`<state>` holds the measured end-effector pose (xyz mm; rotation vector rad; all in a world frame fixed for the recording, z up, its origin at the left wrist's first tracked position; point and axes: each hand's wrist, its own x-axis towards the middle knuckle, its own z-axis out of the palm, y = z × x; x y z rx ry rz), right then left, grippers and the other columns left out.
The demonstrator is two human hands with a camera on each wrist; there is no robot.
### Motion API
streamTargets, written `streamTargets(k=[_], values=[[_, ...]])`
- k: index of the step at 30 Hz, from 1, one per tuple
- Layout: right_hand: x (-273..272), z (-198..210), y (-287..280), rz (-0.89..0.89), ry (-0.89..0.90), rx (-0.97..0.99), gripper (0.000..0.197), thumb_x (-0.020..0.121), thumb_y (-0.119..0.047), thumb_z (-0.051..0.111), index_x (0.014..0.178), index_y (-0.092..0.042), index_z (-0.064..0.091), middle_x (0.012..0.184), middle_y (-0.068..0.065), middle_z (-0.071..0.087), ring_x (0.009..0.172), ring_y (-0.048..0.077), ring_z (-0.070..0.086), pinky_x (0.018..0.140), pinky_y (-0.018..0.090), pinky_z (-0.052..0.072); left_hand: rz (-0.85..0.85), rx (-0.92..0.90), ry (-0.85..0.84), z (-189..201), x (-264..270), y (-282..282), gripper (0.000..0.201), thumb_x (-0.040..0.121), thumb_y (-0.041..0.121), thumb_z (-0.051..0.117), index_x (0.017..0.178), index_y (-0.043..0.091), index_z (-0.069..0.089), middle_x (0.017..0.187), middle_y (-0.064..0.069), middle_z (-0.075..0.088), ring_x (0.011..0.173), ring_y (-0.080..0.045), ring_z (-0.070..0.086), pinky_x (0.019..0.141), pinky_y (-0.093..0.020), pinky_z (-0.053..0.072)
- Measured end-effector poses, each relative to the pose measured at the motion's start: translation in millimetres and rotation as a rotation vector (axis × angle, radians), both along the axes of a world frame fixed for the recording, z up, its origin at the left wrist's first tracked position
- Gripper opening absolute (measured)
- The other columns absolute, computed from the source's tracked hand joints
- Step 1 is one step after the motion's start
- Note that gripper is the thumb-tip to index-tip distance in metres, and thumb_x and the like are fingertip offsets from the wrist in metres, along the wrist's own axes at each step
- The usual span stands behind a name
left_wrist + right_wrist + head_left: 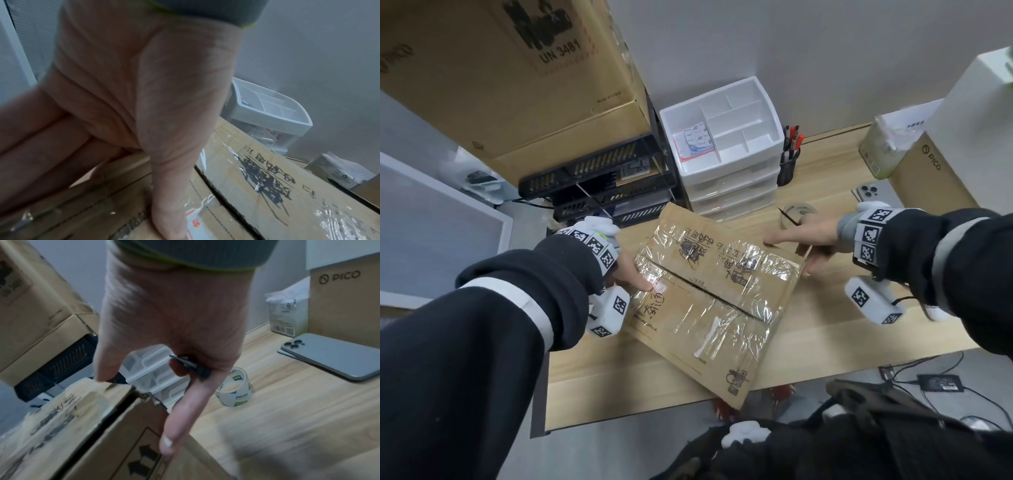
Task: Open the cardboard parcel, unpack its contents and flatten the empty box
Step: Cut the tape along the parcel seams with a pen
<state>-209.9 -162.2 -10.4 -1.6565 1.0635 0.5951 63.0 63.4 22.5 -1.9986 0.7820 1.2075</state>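
Note:
A brown cardboard parcel (709, 291) lies tilted on the wooden table (825, 335), wrapped in clear tape with a dark slit along its top seam. My left hand (630, 274) grips its left edge, thumb (170, 203) pressed on the top, fingers down the side wall. My right hand (801, 240) is at the parcel's far right corner (115, 394): index fingertip on top, thumb down the side. This hand also holds a slim black cutter (191, 365), whose tip pokes out behind the hand (789, 217). The flaps are down; nothing inside shows.
A clear tape roll (798, 212) and a phone (866, 192) lie behind my right hand. A white drawer unit (722, 137), pen holder (787, 164) and black trays (599, 171) stand at the back. A PICO carton (928, 178) is at right, a big carton (500, 68) upper left.

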Motion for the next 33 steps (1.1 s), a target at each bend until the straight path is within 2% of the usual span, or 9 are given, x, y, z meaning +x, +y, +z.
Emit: streamTargets(k=[4,7,9,15,19,23,25,30,33], values=[[-1,-6,0,0.011,-0.055,0.070,0.046,0.068,-0.034,0.089,0.090,-0.003,0.063,0.072,0.010,0.073,0.053,0.019,0.068,0.048,0.023,0.052,0.082,-0.009,0.038,0,-2,-1,0.059,0.090,0.056,0.064,0.125,0.009,0.056,0.107,-0.004,0.068,0.087,-0.021,0.066,0.062,-0.028,0.051],[2,-10,-6,-0.061,-0.149,-0.008,0.077,0.050,-0.045,0.095,0.103,0.001,0.063,0.082,0.014,0.074,0.063,0.023,0.071,0.060,0.034,0.059,0.203,-0.045,0.065,2,-8,5,0.040,0.097,0.045,0.062,0.113,0.009,0.057,0.083,-0.001,0.069,0.067,-0.014,0.064,0.049,-0.023,0.047],[5,-7,-10,-0.134,-0.205,-0.096,0.072,0.051,-0.047,0.094,0.095,0.000,0.064,0.085,0.019,0.075,0.070,0.028,0.071,0.069,0.041,0.058,0.288,-0.034,0.079,1,-10,12,0.051,0.093,0.052,0.064,0.117,0.008,0.059,0.097,-0.006,0.073,0.078,-0.018,0.067,0.057,-0.025,0.049],[14,-5,-10,-0.389,-0.412,-0.088,0.051,0.076,-0.011,0.084,0.082,-0.021,0.034,0.086,0.007,0.062,0.061,0.012,0.066,0.047,0.017,0.048,0.406,-0.043,0.072,-10,-9,30,0.101,0.060,0.077,0.078,0.130,0.006,0.058,0.112,-0.009,0.070,0.096,-0.024,0.065,0.087,-0.032,0.053],[24,-10,-8,-0.356,-0.466,-0.070,0.049,0.076,-0.011,0.081,0.083,-0.021,0.033,0.104,0.016,0.062,0.061,0.018,0.058,0.053,0.028,0.049,0.220,-0.221,-0.084,-6,-16,45,0.128,0.031,0.095,0.067,0.131,0.015,0.060,0.125,-0.011,0.067,0.116,-0.028,0.064,0.100,-0.038,0.051],[33,-8,-1,-0.330,-0.497,-0.048,0.041,0.080,-0.009,0.075,0.084,-0.019,0.035,0.110,0.015,0.067,0.072,0.022,0.051,0.065,0.039,0.047,0.080,-0.145,-0.178,8,-32,56,0.091,0.056,0.096,0.056,0.101,0.017,0.067,0.093,-0.002,0.070,0.087,-0.021,0.066,0.068,-0.030,0.050],[39,-7,1,-0.304,-0.513,-0.040,0.036,0.086,0.000,0.067,0.084,-0.017,0.035,0.110,0.011,0.070,0.068,0.019,0.052,0.060,0.030,0.044,0.086,0.009,-0.188,13,-44,54,0.090,0.067,0.096,0.044,0.093,0.012,0.067,0.081,-0.005,0.068,0.065,-0.018,0.058,0.055,-0.026,0.041],[57,-8,1,-0.317,-0.559,0.027,0.034,0.088,0.006,0.060,0.086,-0.017,0.035,0.116,0.015,0.068,0.084,0.021,0.059,0.071,0.039,0.052,0.100,0.009,-0.176,11,-58,54,0.079,0.090,0.078,0.037,0.084,0.005,0.066,0.082,-0.006,0.064,0.069,-0.020,0.055,0.077,-0.028,0.046],[61,-2,-1,-0.348,-0.548,0.050,0.021,0.091,-0.005,0.060,0.096,-0.015,0.043,0.111,0.010,0.070,0.100,0.017,0.068,0.089,0.043,0.056,0.069,-0.014,-0.106,14,-63,42,0.064,0.099,0.064,0.041,0.111,0.007,0.068,0.120,-0.014,0.070,0.098,-0.026,0.064,0.084,-0.033,0.049]])
